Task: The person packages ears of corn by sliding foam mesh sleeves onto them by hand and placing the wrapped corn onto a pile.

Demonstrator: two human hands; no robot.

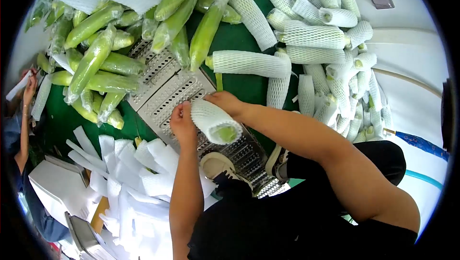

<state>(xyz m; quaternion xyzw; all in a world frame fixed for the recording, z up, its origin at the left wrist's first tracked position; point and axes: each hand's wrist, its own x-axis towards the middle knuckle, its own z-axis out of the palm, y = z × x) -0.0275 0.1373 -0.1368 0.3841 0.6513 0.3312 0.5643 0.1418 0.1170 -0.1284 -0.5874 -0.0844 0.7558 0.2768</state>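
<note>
A long pale-green vegetable, gourd-like, in a white foam net sleeve (211,120) is held in front of me above the perforated metal plate. Its green end shows inside the sleeve opening that faces me. My right hand (225,104) is closed round the far end. At the sleeve's left side, my left hand (183,122) has its fingers curled against the foam, with the fingertips partly hidden. Just beyond my hands lies another sleeved gourd (249,63) on the green floor.
Plastic-wrapped green gourds (96,58) are piled at the upper left. Many sleeved ones (316,39) heap up at the right. Loose foam sleeves (139,164) lie at lower left, near a white box (60,188). Another person's hand (29,87) holds something white at far left. An umbrella (421,145) is at right.
</note>
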